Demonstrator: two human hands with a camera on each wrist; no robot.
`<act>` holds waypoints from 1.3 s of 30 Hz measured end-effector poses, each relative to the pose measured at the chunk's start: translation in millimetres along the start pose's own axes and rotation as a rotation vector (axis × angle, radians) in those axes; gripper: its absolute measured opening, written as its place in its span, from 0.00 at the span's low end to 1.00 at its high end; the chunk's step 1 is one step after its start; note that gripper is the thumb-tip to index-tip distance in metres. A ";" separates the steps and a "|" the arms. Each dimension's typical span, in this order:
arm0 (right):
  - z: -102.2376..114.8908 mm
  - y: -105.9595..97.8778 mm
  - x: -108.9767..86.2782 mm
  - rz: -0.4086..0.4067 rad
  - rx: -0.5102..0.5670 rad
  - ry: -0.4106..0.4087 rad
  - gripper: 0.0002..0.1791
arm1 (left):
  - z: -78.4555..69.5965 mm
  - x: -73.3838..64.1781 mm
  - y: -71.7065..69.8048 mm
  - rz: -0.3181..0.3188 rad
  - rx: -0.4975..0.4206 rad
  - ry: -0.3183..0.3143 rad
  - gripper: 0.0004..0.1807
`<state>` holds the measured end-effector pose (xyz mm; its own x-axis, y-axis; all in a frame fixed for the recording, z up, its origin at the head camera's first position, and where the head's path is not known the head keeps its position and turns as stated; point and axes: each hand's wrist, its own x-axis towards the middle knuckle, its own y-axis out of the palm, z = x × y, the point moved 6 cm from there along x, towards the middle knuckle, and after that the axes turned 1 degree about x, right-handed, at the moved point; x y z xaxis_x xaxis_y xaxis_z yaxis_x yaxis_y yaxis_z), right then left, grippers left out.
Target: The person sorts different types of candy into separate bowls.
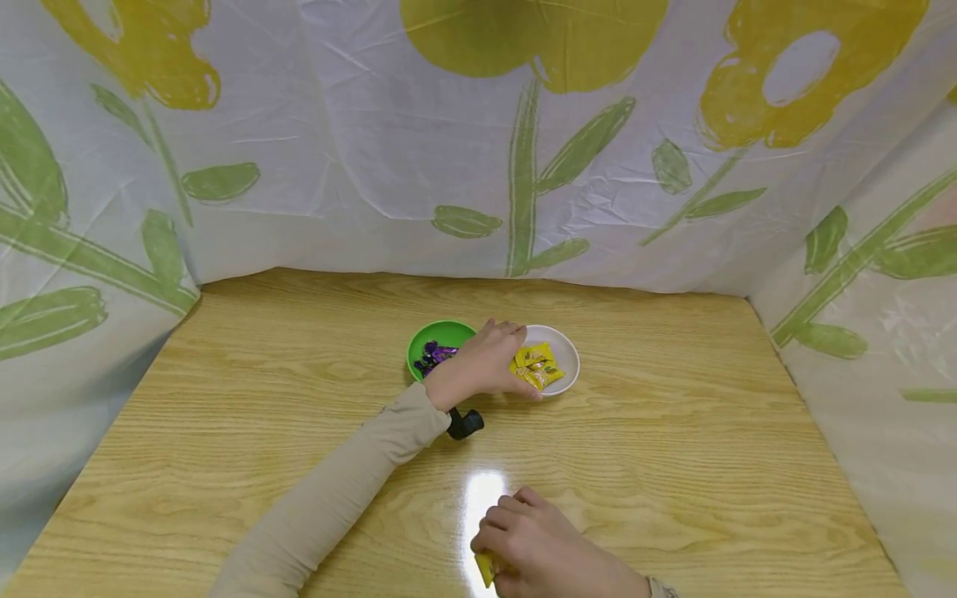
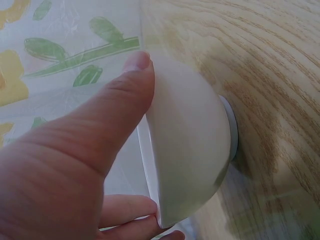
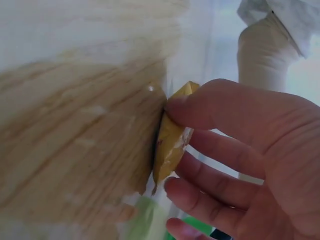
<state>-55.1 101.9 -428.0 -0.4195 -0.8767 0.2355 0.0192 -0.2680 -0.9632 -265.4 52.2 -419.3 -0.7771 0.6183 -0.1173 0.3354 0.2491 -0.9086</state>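
My left hand [image 1: 489, 361] spans the left side of a white bowl [image 1: 571, 364], holding it by the rim. In the left wrist view the thumb lies on one side of the white bowl [image 2: 192, 135] and fingertips touch the opposite rim. Several yellow-wrapped candies [image 1: 540, 365] lie in this bowl. Close to the table's near side, my right hand [image 1: 542, 544] pinches another yellow-wrapped candy [image 1: 485, 570]. The right wrist view shows that candy [image 3: 172, 145] under the thumb, against or just over the wood; the exact contact cannot be told.
A green bowl [image 1: 459, 332] with purple-wrapped candies [image 1: 441, 355] stands left of the white bowl, partly behind my left hand. A black wrist camera [image 1: 465, 424] juts out below the left wrist. Flower-printed cloth [image 1: 374, 166] surrounds the wooden table [image 1: 673, 432] at the back and sides.
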 end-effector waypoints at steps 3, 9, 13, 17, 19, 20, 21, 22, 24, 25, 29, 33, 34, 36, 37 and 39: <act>0.0 -0.2 0.8 0.007 -0.004 -0.006 0.17 | 0.0 0.0 -0.3 0.000 0.003 0.001 0.60; -5.5 -7.1 2.9 -0.033 0.021 0.010 0.15 | 0.7 -0.2 0.0 0.007 0.004 -0.010 0.61; -13.6 -18.2 5.5 -0.073 0.061 0.039 0.16 | 0.8 -0.5 0.0 0.010 0.007 -0.015 0.61; -23.5 -32.9 8.8 -0.098 0.073 0.060 0.16 | 0.1 0.0 0.5 0.013 0.002 -0.013 0.60; -29.7 -41.3 10.9 -0.109 0.083 0.075 0.15 | -0.2 0.1 0.7 0.021 0.002 -0.019 0.60; -33.1 -45.9 11.9 -0.117 0.085 0.085 0.15 | -0.1 0.2 0.9 0.025 0.003 -0.021 0.60; -36.9 -50.1 12.8 -0.123 0.088 0.094 0.15 | 0.1 0.1 1.1 0.028 0.003 -0.023 0.60; -40.8 -54.2 13.9 -0.133 0.086 0.103 0.15 | 0.4 0.0 1.4 0.029 0.006 -0.026 0.60; -48.8 -62.9 16.0 -0.157 0.080 0.120 0.16 | 1.0 -0.4 1.7 0.029 0.014 -0.027 0.61; -52.9 -67.3 17.0 -0.171 0.077 0.127 0.16 | 1.3 -0.5 1.9 0.025 0.018 -0.024 0.61; -71.3 -84.0 20.9 -0.231 0.056 0.159 0.15 | 1.5 -0.1 1.3 0.004 0.054 -0.005 0.59; -91.5 -98.0 24.4 -0.289 0.061 0.188 0.14 | 0.9 1.0 0.6 -0.009 0.082 0.015 0.55; -96.7 -100.5 25.2 -0.301 0.065 0.194 0.14 | 0.8 1.2 0.7 -0.006 0.083 0.019 0.53; -107.3 -104.4 26.7 -0.326 0.081 0.206 0.13 | 0.8 1.4 0.7 -0.003 0.083 0.023 0.51; -113.1 -105.3 27.4 -0.333 0.094 0.218 0.13 | 0.9 1.4 0.7 -0.001 0.078 0.023 0.51; -124.8 -106.2 28.6 -0.345 0.110 0.246 0.13 | 1.1 1.0 0.4 0.002 0.071 0.026 0.50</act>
<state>-182.5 155.1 -335.2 -0.6214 -0.6108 0.4906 -0.0693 -0.5810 -0.8110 -266.6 52.0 -420.2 -0.7620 0.6382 -0.1098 0.2975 0.1944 -0.9347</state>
